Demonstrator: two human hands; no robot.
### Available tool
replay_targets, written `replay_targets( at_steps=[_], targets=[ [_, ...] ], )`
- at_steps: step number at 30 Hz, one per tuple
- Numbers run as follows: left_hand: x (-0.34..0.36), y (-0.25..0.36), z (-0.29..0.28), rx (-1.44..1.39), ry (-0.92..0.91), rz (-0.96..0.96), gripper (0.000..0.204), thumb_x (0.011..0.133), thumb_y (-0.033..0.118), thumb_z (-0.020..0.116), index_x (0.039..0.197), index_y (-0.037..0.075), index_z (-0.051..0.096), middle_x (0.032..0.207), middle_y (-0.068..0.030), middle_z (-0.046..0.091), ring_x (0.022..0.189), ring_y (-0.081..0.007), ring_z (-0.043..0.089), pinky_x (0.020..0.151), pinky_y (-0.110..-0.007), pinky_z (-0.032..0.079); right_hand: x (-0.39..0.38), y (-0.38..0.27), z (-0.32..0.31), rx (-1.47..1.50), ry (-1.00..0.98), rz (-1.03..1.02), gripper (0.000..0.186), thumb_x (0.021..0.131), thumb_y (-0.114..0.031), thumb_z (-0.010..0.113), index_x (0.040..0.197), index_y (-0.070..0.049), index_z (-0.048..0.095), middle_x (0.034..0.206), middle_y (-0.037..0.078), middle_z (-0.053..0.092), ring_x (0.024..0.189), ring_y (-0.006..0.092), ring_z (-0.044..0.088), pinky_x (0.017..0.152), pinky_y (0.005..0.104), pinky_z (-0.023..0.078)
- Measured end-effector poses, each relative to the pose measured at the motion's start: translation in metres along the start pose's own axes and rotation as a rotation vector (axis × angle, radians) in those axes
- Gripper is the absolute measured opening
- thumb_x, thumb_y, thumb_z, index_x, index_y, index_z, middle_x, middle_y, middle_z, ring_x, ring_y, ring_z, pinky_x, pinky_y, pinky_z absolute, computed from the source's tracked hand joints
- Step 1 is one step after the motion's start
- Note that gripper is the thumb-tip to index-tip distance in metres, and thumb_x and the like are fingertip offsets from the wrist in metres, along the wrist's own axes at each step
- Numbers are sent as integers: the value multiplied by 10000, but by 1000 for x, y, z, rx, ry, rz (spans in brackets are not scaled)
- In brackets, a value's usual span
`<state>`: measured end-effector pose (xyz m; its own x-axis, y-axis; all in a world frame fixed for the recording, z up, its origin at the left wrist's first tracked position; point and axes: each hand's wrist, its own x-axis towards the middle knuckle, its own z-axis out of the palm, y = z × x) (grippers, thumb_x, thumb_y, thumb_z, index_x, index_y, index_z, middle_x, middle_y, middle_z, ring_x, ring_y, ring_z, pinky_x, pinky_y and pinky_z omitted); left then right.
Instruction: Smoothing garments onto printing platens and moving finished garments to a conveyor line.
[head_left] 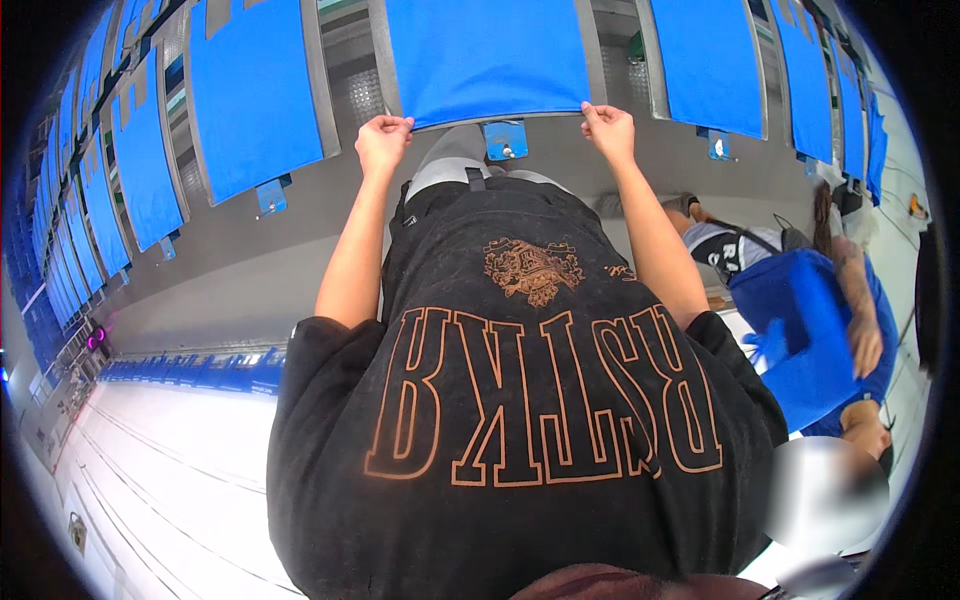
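Note:
In front of me a blue cloth panel [490, 60] lies over a flat grey board [386, 50], whose edges show on both sides of it. My left hand [385, 145] pinches the cloth's near left corner between thumb and fingers. At the near right corner, my right hand [608, 135] grips the same cloth in a similar pinch. Between the hands the near edge runs almost straight, with slight ripples in the fabric just above it. A small blue metal bracket [506, 140] juts out below that edge.
More boards with blue cloth panels [255, 90] stand in a row to the left; another blue panel [705, 70] is on the right. Brackets protrude from their near ends. At the right, people stand close by, one with a bare arm [855, 290] beside a large blue cloth [795, 320].

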<state>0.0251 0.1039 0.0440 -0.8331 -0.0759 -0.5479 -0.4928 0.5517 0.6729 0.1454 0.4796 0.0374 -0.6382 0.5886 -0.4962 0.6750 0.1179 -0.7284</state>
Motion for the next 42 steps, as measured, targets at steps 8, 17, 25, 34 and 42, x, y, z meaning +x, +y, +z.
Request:
replay_targets(
  at_steps=[8,17,25,34,42],
  targets=[
    [0,-6,-5,-36,-49,-8,271,861,209,828,953,-27,731,846,-100,754,747,-132,729,688,-261,597,-1,3,0,-58,-13,-17,361,893,-345,779,891,15,759,722,70,745,625,102,685,611,266,532],
    [4,-15,-6,-48,-76,15,275,853,216,834,963,-12,728,844,-84,752,731,-112,714,683,-253,586,0,6,4,-89,-13,-64,357,894,-347,769,844,6,755,681,75,733,611,125,684,619,291,534],
    [-23,51,-16,538,199,587,355,871,303,726,1145,94,641,1127,-110,660,1110,-313,619,891,-435,503,-34,-71,-3,-584,88,-325,551,903,-349,700,1351,-78,530,1442,194,535,1316,306,533,1012,449,458],
    [-28,113,39,892,-7,932,690,1003,556,436,1598,225,321,1667,-39,268,1547,-257,209,1241,-550,101,-51,-118,35,-1000,-37,-810,744,994,-496,488,1607,-131,276,1681,79,232,1557,275,185,1252,507,83],
    [13,221,-14,617,276,984,772,938,610,559,1557,181,390,1627,-141,312,1513,-383,236,1203,-603,130,11,-220,10,-753,121,-790,754,979,-510,523,1575,-99,314,1649,120,289,1527,292,252,1209,563,147]
  ],
)
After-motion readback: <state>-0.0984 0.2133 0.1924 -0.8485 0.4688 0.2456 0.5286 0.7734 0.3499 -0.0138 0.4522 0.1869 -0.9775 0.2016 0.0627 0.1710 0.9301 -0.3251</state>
